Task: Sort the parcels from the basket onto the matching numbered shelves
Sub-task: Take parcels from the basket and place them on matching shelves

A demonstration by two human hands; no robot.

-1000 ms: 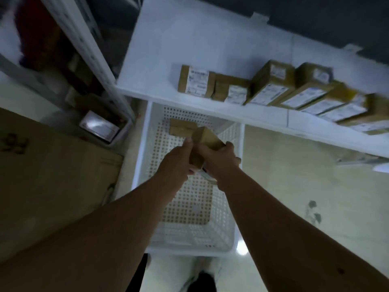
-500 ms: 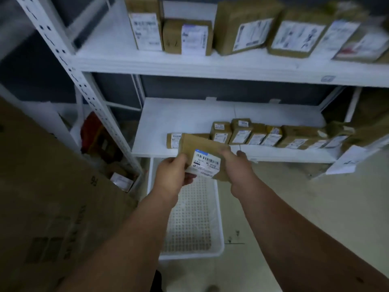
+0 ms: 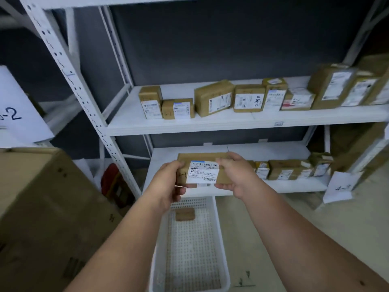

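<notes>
Two shelf tiers fill the view: the upper shelf (image 3: 231,123) carries a row of labelled parcels from 10 to 2 o'clock, and the lower shelf (image 3: 294,186) holds a shorter row toward 3 o'clock, so much sorting looks done. Its left half, behind the held parcel, seems to be open room, bounded by the perforated upright (image 3: 84,98) at 9 o'clock. A big carton (image 3: 42,207) crowds 8 o'clock. The basket (image 3: 219,239) at 6 o'clock holds one last small parcel (image 3: 184,214). At centre, the held parcel (image 3: 203,171) faces the camera, label up, handwriting reading about "2-3"; the left hand (image 3: 166,184) and the right hand (image 3: 235,175) clasp its two ends.
</notes>
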